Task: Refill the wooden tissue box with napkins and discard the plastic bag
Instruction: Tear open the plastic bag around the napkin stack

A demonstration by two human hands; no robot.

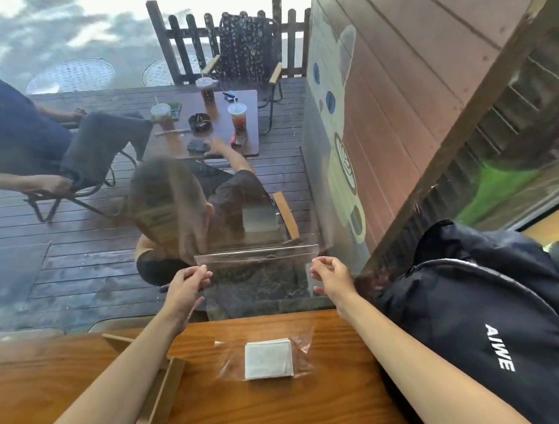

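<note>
A clear plastic bag point(258, 274) is held up at mid-frame, stretched between the left hand point(189, 284) and the right hand point(331, 275), each pinched shut on one upper corner. Below the hands, a stack of napkins point(268, 359) lies on the worktop point(289, 414). A wooden tissue box point(158, 391) lies at lower left, beneath the left forearm.

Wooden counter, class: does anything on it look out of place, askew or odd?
Yes. The wooden tissue box lies tipped and apart from its lid piece, not upright. A napkin stack sits in crumpled clear plastic. Both hands hold an empty clear plastic bag in the air.
</note>
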